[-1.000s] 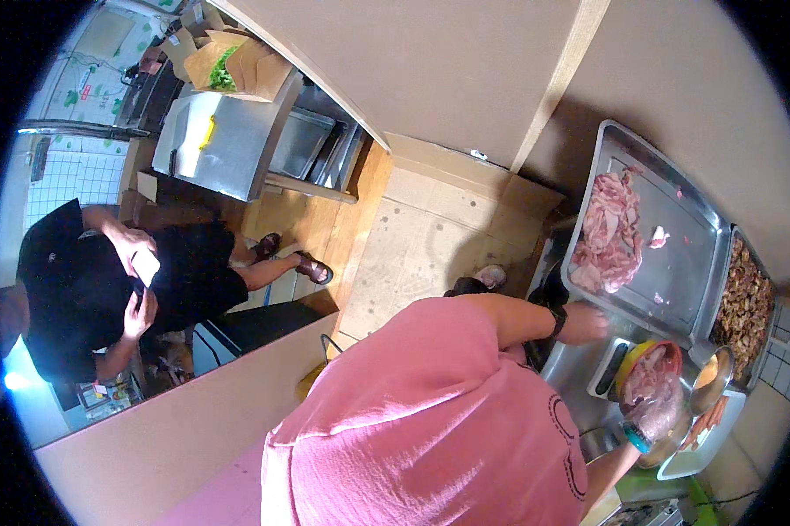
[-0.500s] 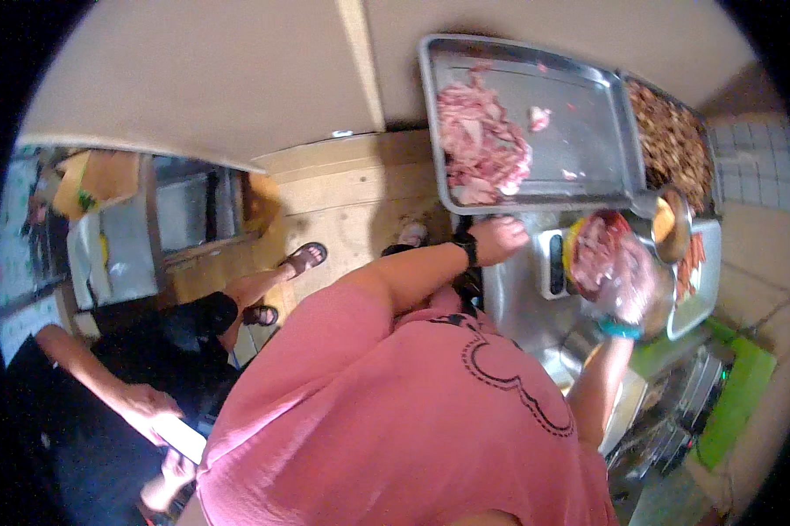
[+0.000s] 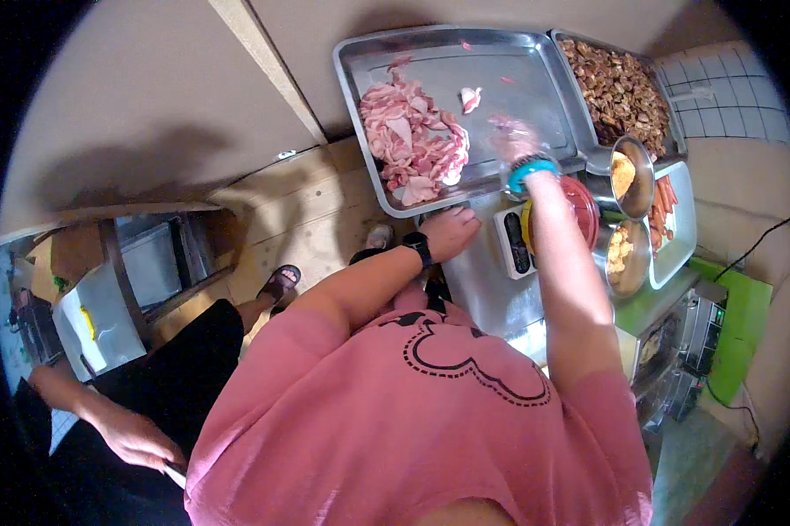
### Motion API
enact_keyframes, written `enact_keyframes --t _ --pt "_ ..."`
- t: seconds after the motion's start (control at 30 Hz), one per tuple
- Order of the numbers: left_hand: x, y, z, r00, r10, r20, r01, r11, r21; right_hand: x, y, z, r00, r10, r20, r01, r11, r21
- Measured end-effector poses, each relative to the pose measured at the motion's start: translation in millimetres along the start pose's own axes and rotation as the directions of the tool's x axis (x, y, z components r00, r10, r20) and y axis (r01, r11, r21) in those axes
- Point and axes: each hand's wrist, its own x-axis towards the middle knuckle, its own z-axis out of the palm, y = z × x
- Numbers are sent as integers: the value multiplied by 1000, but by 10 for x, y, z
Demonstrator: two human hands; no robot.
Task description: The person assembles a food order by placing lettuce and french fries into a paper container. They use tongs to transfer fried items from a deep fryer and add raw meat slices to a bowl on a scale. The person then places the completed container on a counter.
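My right hand (image 3: pixel 513 140), in a thin clear glove with a teal wristband, hovers blurred over the large steel tray (image 3: pixel 535 79), just right of a heap of raw pink meat slices (image 3: pixel 412 145). Something pink shows at its fingertips, but whether it grips it is unclear. My left hand (image 3: pixel 447 232), wearing a black watch, rests curled on the steel counter at the tray's near edge and holds nothing visible. A red bowl (image 3: pixel 580 210) sits on a small white scale (image 3: pixel 510 241) under my right forearm.
A tray of brown fried pieces (image 3: pixel 618 88) stands right of the meat tray. Two steel bowls (image 3: pixel 631 171) (image 3: pixel 621 250) and a tray of orange sticks (image 3: pixel 666 206) line the right side. Another person in black (image 3: pixel 132 421) is at lower left.
The view has swung toward the counter. My right hand, which held the red bowl of meat up, is now off the bowl and has moved over the meat tray. My left hand stays by the tray's edge.
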Motion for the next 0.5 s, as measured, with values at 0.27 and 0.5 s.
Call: enact_keyframes --t 0.27,0.5 --pt "-17 -42 49 998 16 -69 -23 994 -104 491 378 335 997 53 57 -29 936 -352" --pt "0 -37 -14 1000 9 7 -8 993 -121 408 640 -369 962 149 231 -37 902 -429"
